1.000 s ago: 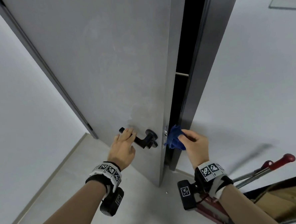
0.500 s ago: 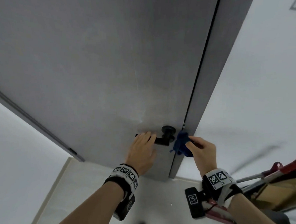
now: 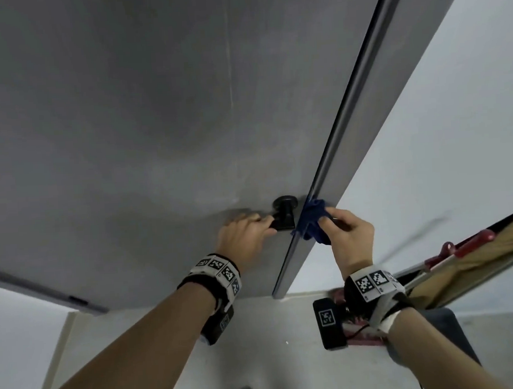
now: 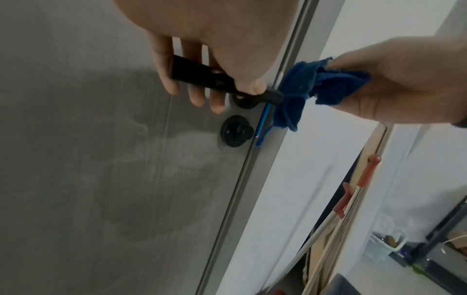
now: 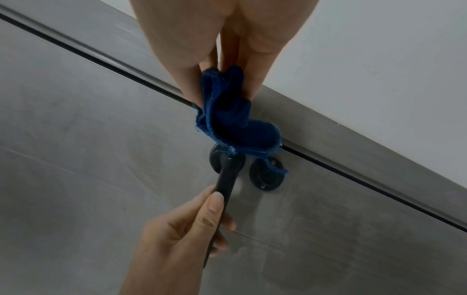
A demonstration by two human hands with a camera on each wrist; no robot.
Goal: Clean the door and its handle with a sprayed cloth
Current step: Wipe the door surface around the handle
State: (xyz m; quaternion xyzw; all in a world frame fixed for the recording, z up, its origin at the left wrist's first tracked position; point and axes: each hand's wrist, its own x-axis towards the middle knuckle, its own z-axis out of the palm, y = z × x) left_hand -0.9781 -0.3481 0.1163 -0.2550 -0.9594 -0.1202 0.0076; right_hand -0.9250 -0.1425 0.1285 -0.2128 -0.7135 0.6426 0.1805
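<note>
A grey door (image 3: 155, 125) fills the view, closed against its frame, with damp patches around the lock. My left hand (image 3: 245, 234) grips the black lever handle (image 4: 202, 76), thumb over the top and fingers behind it (image 5: 222, 191). A round black lock rosette (image 4: 236, 131) sits below the handle. My right hand (image 3: 346, 234) pinches a bunched blue cloth (image 3: 312, 221) and holds it against the door's edge seam, right of the handle (image 5: 227, 119). In the left wrist view the cloth (image 4: 316, 87) touches the handle's end.
A white wall (image 3: 427, 153) runs right of the door frame (image 3: 365, 127). Red-handled metal poles (image 3: 462, 248) and a brown board lean at lower right. A white container and a dark shelf (image 4: 389, 243) stand further along the wall. Pale floor (image 3: 273, 343) lies below.
The door has swung from ajar to closed against its frame. My left hand stayed on the handle, and the right hand with the cloth stayed at the door's edge.
</note>
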